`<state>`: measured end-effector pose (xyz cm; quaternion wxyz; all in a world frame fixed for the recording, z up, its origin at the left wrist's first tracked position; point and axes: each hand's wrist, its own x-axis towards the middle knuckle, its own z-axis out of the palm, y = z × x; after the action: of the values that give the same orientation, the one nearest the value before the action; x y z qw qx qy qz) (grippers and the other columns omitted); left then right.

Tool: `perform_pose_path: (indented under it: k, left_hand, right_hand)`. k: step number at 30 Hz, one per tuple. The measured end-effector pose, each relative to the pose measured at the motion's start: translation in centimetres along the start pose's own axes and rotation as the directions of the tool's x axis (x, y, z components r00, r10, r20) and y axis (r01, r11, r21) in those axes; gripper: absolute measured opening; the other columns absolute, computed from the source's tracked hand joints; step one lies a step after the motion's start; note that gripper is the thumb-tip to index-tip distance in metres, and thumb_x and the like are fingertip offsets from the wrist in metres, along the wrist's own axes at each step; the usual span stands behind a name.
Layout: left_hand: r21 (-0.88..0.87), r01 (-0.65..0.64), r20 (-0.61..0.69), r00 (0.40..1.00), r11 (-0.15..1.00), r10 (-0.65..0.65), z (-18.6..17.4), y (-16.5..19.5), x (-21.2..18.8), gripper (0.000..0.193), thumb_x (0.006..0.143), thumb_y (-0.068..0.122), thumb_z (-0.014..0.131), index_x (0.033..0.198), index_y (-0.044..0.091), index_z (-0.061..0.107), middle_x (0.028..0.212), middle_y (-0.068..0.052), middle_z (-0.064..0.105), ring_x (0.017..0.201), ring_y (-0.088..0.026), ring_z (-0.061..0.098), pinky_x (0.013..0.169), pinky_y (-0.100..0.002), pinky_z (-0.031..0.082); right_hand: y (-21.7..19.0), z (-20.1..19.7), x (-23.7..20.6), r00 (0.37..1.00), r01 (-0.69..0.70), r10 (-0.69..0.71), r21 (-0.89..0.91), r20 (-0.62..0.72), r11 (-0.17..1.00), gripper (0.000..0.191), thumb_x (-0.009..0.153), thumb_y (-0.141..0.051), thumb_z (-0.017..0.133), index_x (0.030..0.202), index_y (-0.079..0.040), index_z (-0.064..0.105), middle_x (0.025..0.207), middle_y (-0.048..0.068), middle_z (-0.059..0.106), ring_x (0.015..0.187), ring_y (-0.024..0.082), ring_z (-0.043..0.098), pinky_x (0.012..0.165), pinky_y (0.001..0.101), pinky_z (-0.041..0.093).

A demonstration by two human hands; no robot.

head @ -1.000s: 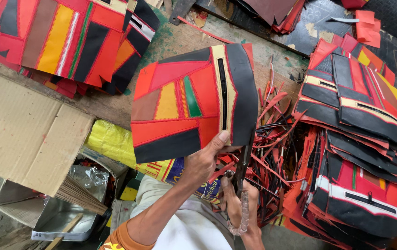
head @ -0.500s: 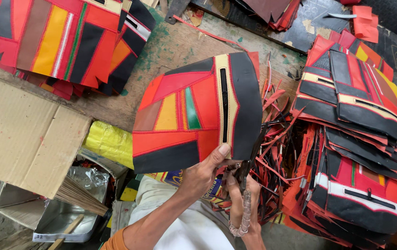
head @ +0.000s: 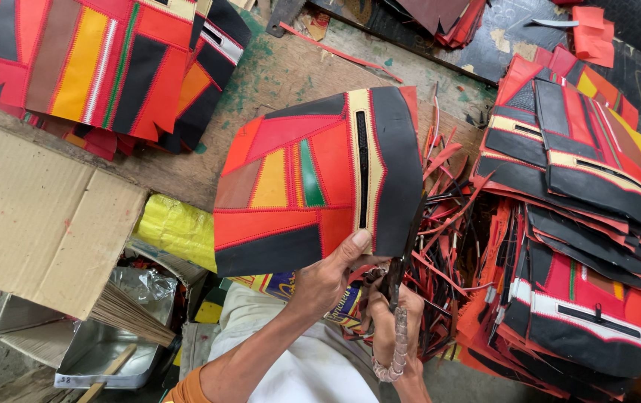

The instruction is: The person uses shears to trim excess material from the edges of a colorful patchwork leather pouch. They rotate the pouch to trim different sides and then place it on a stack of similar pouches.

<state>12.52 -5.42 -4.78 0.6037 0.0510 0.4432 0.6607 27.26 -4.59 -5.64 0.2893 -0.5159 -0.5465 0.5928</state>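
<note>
From the head view, your left hand [head: 328, 280] pinches the lower edge of a patchwork panel [head: 313, 179], thumb pressed on its front, so that grip is clenched on the panel. The panel, stitched from red, orange, yellow, green and black pieces with a black slot in a cream strip, is held up above the wooden desk [head: 283, 71]. Your right hand [head: 389, 321] is closed around the handles of a pair of scissors [head: 402, 261], whose blades meet the panel's black right edge. Thin red and black offcuts [head: 451, 224] lie just beside the blades. A stack of similar panels [head: 574, 224] sits to the right, another pile [head: 104, 67] at upper left, and a cardboard box [head: 36, 216] at left.
</note>
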Motion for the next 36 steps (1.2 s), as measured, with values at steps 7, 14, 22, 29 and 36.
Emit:
perform_pose_path:
  k: [7,14,22,29,36]
  left_hand:
    - [-0.053,0.008,0.001,1.0,0.999,-0.008,-0.2,-0.4,0.2,0.033,0.097,0.024,0.07,0.108,-0.008,0.071,0.097,-0.011,0.072,0.091,-0.021,0.075,0.079,-0.028,0.06]
    - [-0.098,-0.037,0.031,0.999,0.995,0.04,0.0,-0.1,0.1,0.031,0.097,0.02,0.07,0.108,-0.009,0.069,0.098,-0.012,0.071,0.09,-0.024,0.075,0.079,-0.032,0.062]
    - [-0.355,-0.057,0.118,0.987,0.933,0.106,-1.1,-1.8,0.9,0.011,0.099,0.006,0.07,0.103,-0.004,0.067,0.094,-0.009,0.066,0.09,-0.023,0.07,0.087,-0.043,0.065]
    - [-0.316,0.09,0.217,0.976,0.944,-0.02,-2.3,-1.9,0.1,0.028,0.104,0.014,0.062,0.117,-0.01,0.065,0.106,-0.018,0.072,0.099,-0.028,0.073,0.09,-0.037,0.06]
    - [-0.244,0.095,0.232,0.972,0.965,-0.036,-2.4,-1.9,-1.0,0.036,0.105,0.017,0.058,0.124,-0.014,0.062,0.116,-0.021,0.071,0.106,-0.027,0.073,0.098,-0.035,0.057]
  right_hand:
    - [-0.5,0.0,0.0,0.998,0.066,-0.067,-0.051,-0.004,0.996,0.015,0.083,-0.001,0.052,0.075,0.004,0.063,0.055,0.007,0.058,0.042,0.015,0.056,0.038,0.0305,0.044]
    - [0.4,0.0,-0.2,0.999,0.04,-0.043,-0.1,-0.03,0.994,0.025,0.091,-0.009,0.057,0.07,0.002,0.064,0.045,0.005,0.055,0.034,0.014,0.052,0.035,0.0302,0.04]
    - [1.5,0.4,-0.9,0.999,0.004,-0.004,-0.021,-0.04,1.0,0.027,0.094,-0.011,0.058,0.072,0.002,0.064,0.047,0.005,0.056,0.035,0.013,0.051,0.036,0.0305,0.039]
    - [-1.0,0.3,-0.5,1.0,-0.004,0.005,-0.075,0.016,0.997,0.024,0.095,-0.016,0.056,0.081,0.002,0.064,0.056,0.007,0.06,0.046,0.015,0.056,0.045,0.0315,0.044]
    - [-3.2,0.5,0.1,0.963,0.269,-0.266,-0.112,0.042,0.957,0.019,0.098,-0.013,0.054,0.101,0.002,0.066,0.08,0.008,0.07,0.07,0.015,0.064,0.064,0.0311,0.05]
